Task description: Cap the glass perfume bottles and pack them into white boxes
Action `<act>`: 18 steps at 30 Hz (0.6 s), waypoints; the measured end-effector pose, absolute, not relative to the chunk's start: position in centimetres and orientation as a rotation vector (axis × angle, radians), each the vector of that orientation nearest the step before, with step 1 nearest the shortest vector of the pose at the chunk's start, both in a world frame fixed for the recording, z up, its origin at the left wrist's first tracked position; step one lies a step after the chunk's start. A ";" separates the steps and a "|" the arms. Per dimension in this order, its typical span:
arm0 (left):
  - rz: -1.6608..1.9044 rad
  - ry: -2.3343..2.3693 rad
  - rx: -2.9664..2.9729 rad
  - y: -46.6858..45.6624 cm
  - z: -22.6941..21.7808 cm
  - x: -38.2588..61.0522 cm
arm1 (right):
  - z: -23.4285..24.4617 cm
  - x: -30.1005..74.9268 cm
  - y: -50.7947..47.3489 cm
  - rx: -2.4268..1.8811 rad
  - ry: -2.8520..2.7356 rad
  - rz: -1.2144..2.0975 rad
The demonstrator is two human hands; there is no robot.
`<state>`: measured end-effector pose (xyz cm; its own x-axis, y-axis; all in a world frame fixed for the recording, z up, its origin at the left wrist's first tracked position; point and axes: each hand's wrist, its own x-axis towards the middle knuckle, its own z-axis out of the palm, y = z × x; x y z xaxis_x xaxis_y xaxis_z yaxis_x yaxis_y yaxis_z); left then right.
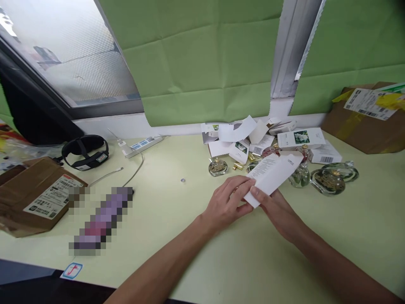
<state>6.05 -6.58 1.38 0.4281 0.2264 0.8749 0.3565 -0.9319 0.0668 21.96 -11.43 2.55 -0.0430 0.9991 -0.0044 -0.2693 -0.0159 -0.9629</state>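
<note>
Between my two hands is a white cardboard box (274, 173), narrow and tilted, with printed text on one face and a flap at its far end. My left hand (229, 198) grips its near left end. My right hand (278, 209) holds the same end from the right, thumb on top. Just beyond lie glass perfume bottles, among them a small one (218, 167) to the left and a larger one (328, 181) to the right. Gold-coloured caps (238, 166) lie near the small bottle. The box hides part of the bottles behind it.
White cartons and torn card (238, 131) are heaped against the wall. A brown parcel (363, 122) stands at the back right, another parcel (41, 198) at the left. A power strip (144, 147), a black headset (85, 153), a blurred-out purple object (104, 219) and a tiny ring (182, 180) lie left.
</note>
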 end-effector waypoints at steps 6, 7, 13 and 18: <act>-1.505 -0.517 -2.609 -6.8 1.5 5.8 | 3.3 22.0 -11.3 -1.033 -0.979 1.268; -1.502 -0.496 -2.617 -6.8 1.6 5.7 | 3.5 22.1 -11.3 -1.037 -0.990 1.267; -1.463 -0.434 -2.583 -6.6 1.5 5.2 | 4.2 22.1 -11.5 -1.045 -1.012 1.349; -1.455 -0.384 -2.609 -6.4 1.8 5.0 | 4.1 22.0 -11.5 -1.028 -0.969 1.330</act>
